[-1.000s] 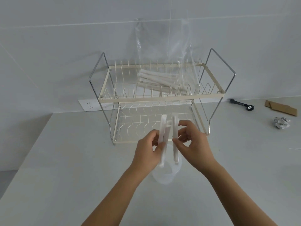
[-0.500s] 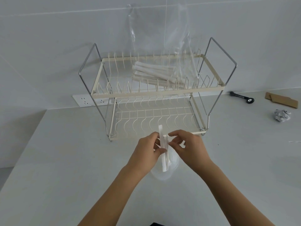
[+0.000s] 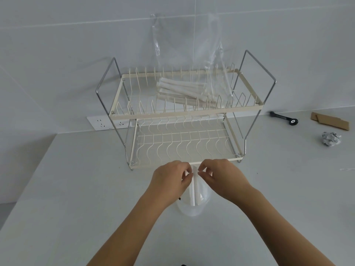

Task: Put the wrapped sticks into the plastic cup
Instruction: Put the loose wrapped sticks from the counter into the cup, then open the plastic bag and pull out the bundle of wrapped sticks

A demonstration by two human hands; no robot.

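A clear plastic cup [image 3: 192, 210] stands on the white counter just in front of the rack. Several white wrapped sticks [image 3: 194, 191] stand inside it, their lower ends down in the cup. My left hand [image 3: 169, 181] and my right hand [image 3: 221, 177] meet above the cup, and both pinch the top ends of those sticks. More wrapped sticks [image 3: 184, 91] lie in a pile on the rack's upper shelf, partly inside a clear plastic bag [image 3: 188, 54].
A cream two-tier wire dish rack [image 3: 192, 112] stands against the tiled wall. To the right on the counter lie a black tool [image 3: 284, 118], a piece of cardboard [image 3: 329, 120] and a crumpled foil ball [image 3: 330, 138]. A wall socket strip [image 3: 101, 122] sits left of the rack.
Both hands have come down with the sticks, which went from held above the cup to standing deep in it. The hands moved closer together at the stick tops.
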